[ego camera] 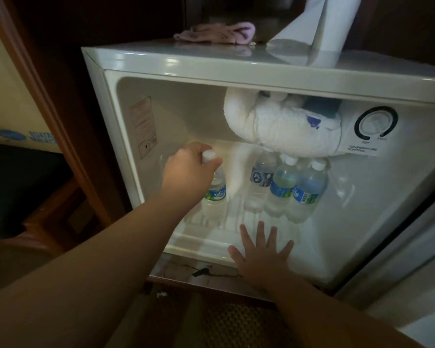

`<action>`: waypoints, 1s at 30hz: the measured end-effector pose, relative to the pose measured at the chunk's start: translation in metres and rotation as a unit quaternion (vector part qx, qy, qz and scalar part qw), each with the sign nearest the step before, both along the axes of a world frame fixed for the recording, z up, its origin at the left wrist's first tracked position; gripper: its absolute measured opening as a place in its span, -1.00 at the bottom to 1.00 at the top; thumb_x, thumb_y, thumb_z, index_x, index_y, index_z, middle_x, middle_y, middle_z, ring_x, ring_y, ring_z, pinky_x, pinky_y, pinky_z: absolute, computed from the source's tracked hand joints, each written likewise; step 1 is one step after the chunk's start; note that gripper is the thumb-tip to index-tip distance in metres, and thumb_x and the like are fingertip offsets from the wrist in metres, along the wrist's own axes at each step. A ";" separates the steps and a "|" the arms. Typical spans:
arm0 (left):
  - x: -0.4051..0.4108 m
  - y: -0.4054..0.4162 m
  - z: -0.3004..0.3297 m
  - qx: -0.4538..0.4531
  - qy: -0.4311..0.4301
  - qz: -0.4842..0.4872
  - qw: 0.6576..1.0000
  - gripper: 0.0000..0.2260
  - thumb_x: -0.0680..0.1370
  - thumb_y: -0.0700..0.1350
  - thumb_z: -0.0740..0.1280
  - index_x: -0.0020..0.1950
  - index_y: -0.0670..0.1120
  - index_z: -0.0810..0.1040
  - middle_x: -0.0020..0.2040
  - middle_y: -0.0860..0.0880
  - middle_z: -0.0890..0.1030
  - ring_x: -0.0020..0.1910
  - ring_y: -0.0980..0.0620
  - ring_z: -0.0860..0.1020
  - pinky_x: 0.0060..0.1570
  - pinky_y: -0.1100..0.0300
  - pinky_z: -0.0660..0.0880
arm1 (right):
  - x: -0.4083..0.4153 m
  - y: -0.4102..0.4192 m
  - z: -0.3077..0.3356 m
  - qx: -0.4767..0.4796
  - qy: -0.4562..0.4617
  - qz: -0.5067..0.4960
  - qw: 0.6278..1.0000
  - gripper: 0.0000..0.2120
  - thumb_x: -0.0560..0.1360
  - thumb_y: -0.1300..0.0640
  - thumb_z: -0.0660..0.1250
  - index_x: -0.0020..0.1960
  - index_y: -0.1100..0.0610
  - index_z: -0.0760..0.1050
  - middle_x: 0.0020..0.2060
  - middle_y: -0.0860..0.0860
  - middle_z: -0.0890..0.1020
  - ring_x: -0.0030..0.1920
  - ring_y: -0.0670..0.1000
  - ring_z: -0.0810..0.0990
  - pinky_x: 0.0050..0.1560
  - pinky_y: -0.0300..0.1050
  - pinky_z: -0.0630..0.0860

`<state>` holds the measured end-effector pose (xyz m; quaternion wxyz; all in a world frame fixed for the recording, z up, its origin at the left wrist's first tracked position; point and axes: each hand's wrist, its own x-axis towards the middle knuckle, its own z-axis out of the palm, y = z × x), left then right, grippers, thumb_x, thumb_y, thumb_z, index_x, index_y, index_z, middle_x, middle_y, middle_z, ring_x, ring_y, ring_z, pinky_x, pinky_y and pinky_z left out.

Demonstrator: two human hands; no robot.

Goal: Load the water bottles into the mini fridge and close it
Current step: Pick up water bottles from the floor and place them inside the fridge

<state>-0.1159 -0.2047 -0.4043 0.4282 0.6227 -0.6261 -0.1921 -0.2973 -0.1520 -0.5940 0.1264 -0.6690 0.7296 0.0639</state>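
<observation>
Step in hand: we judge we are setting a water bottle (215,194) upright on the left of the mini fridge (146,60) floor, with the door not yet shut.
Left hand: our left hand (189,169) curls round the bottle's neck just under its white cap, holding it from above.
Right hand: our right hand (261,252) lies flat with fingers spread on the fridge's front floor edge, holding nothing.
Bottles already in: three bottles (284,189) stand close together right of centre, apart from the one we hold.
Next move: we would let go once the bottle stands steady, draw both arms out, then swing the door (399,280), whose edge shows at right; whether more bottles wait outside we cannot tell.
In the way: a thick lump of frost (281,129) hangs low over the three bottles, just touching their caps, so headroom there is tight.
Around: a temperature dial (376,123) sits at upper right; a pink cloth (216,33) and white paper (319,31) lie on top.
</observation>
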 end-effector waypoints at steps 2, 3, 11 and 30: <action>-0.008 -0.012 -0.006 0.002 -0.009 0.001 1.000 -0.68 0.51 0.08 0.45 0.23 0.04 0.65 -0.01 0.03 0.70 0.04 0.02 0.65 0.03 0.22 0.47 | -0.001 0.001 0.000 -0.004 0.002 0.003 1.000 -0.27 0.49 -0.48 -0.36 0.56 -0.21 -0.42 0.58 0.08 -0.40 0.55 0.30 -0.40 0.36 0.57 -0.37; -0.012 -0.018 -0.010 0.006 -0.013 0.003 1.000 -0.67 0.51 0.09 0.45 0.24 0.04 0.64 0.00 0.03 0.70 0.06 0.01 0.64 0.04 0.21 0.47 | 0.000 0.002 0.000 -0.011 0.005 0.005 1.000 -0.27 0.50 -0.48 -0.36 0.57 -0.21 -0.42 0.58 0.08 -0.39 0.56 0.30 -0.38 0.36 0.57 -0.36; -0.034 -0.057 -0.031 0.018 0.033 0.004 0.999 -0.68 0.53 0.08 0.44 0.26 0.04 0.60 -0.10 0.05 0.63 0.08 -0.07 0.62 0.17 0.05 0.53 | -0.001 0.001 -0.006 -0.041 0.000 0.005 0.999 -0.28 0.52 -0.48 -0.32 0.57 -0.22 -0.38 0.60 0.10 -0.34 0.57 0.30 -0.36 0.36 0.59 -0.32; -0.075 -0.094 -0.029 0.067 -0.018 -0.066 0.995 -0.71 0.54 0.10 0.44 0.03 -0.13 0.60 -0.12 -0.02 0.61 -0.07 -0.07 0.60 -0.08 0.13 0.49 | -0.001 -0.001 -0.006 -0.059 -0.001 0.013 0.998 -0.28 0.54 -0.47 -0.27 0.59 -0.20 -0.33 0.61 0.15 -0.29 0.57 0.34 -0.32 0.36 0.62 -0.27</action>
